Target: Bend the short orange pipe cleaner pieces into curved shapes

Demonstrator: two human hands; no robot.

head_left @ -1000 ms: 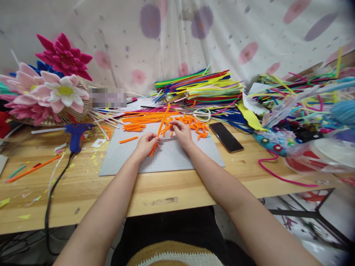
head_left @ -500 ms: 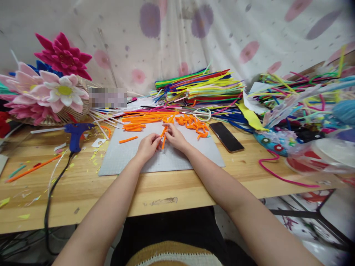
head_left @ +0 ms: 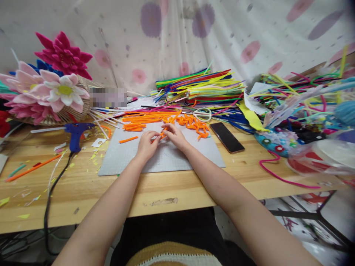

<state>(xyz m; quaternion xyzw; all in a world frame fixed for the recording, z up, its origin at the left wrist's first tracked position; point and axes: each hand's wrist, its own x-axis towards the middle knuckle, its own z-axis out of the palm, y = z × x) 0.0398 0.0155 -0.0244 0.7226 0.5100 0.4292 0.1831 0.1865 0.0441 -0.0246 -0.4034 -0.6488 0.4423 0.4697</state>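
Over the middle of the grey cutting mat point(head_left: 119, 159), my left hand point(head_left: 148, 143) and my right hand point(head_left: 174, 136) meet with their fingertips close together. Both are closed on an orange pipe cleaner point(head_left: 163, 136), which my fingers mostly cover. Behind them lie long straight orange pipe cleaners point(head_left: 144, 117). A bunch of short cut orange pieces point(head_left: 134, 127) and one single orange piece point(head_left: 128, 140) rest left of my left hand. Bent, wavy orange pipe cleaners point(head_left: 194, 125) are heaped just beyond my right hand.
A smartphone point(head_left: 226, 137) lies right of the mat, near white-handled scissors point(head_left: 203, 114). Colourful pipe cleaners point(head_left: 202, 87) are piled at the back. To the left are a blue glue gun point(head_left: 76, 135) with its cord and felt-like flowers point(head_left: 62, 90). A clear plastic-wrapped roll point(head_left: 318, 157) stands far right.
The orange piece between my hands has turned: its end no longer hangs below my fingers and it is now mostly hidden. My right fingers have curled slightly; both hands stay in place.
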